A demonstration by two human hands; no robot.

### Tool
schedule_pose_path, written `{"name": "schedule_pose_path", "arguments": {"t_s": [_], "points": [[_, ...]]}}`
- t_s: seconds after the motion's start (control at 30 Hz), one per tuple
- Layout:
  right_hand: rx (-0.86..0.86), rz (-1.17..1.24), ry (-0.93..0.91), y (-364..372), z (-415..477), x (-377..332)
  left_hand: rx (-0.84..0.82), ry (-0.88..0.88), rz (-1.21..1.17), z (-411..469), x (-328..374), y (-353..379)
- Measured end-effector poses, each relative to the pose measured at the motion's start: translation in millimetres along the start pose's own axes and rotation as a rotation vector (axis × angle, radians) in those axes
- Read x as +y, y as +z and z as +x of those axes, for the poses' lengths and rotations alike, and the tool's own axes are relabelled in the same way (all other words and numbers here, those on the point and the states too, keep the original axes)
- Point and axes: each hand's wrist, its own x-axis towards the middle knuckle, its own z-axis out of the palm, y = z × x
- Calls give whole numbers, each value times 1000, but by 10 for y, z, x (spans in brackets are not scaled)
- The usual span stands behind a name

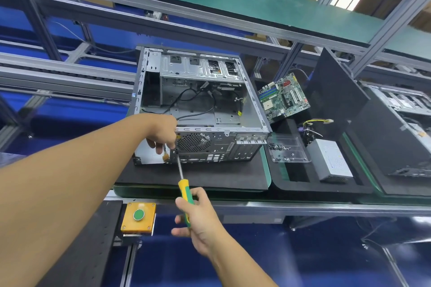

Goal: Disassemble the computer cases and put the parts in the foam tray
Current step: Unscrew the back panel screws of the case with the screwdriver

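An open grey computer case (224,109) lies on a black mat, its rear panel facing me, with black cables inside. My right hand (198,216) grips the yellow-green handle of a screwdriver (184,191); the shaft runs up to the case's rear panel beside the fan grille. My left hand (163,133) rests at the case's rear top edge, its fingers curled down by the screwdriver tip, holding a small brown-tipped object (165,156). The black foam tray (296,177) stands to the right and holds a green motherboard (284,98), a grey power supply (331,161) and its wires.
A clear plastic box (289,149) with screws lies on the tray. A black side panel (335,98) leans at the tray's right, and another case (405,123) stands beyond it. A yellow box with a green button (138,214) sits below the bench edge. Aluminium framing runs overhead.
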Motion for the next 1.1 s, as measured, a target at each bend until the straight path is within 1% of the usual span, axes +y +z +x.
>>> {"name": "schedule_pose_path", "arguments": {"t_s": [0.1,0.2,0.3,0.33,0.37,0.43,0.47,0.5,0.53,0.57,0.6,0.67,0.7,0.73,0.77,0.83,0.9,0.97,1.03,1.1], "points": [[-4,1,63,-5,26,-37,-3,2,-12,-18,8,-2],[-61,156,157,-8,35,-91,29,15,57,-48,40,-10],[-107,185,157,-35,39,-78,47,78,127,-102,21,-26],[-117,189,150,-39,40,-67,110,133,143,-158,0,-22],[-126,196,144,-36,43,-56,232,219,138,-242,-23,-2],[-129,223,145,-26,53,-44,608,485,53,-458,-59,156],[-126,237,149,-22,61,-39,790,588,7,-549,-92,304],[-125,247,151,-23,70,-30,895,620,-52,-645,-113,492],[-124,256,154,-24,79,-22,921,583,-139,-724,-131,708],[-122,261,157,-25,88,-18,906,476,-251,-759,-150,928],[-118,261,160,-28,95,-17,859,315,-378,-755,-162,1127],[-109,252,160,-29,105,-10,660,-63,-717,-650,-172,1365],[-101,245,156,-26,104,-6,536,-207,-949,-583,-152,1403],[-87,232,147,-21,101,-5,429,-284,-1176,-519,-126,1409],[-68,209,134,-14,96,-1,350,-292,-1339,-451,-101,1402],[-23,129,104,-4,99,4,297,-231,-1465,-328,-44,1396],[10,59,92,15,96,-13,316,-194,-1502,-248,13,1412],[18,23,94,30,91,-30,318,-203,-1506,-196,35,1425],[2,41,97,47,75,-46,311,-219,-1494,-179,36,1430],[-40,109,116,58,49,-60,326,-231,-1487,-158,2,1443]]}}
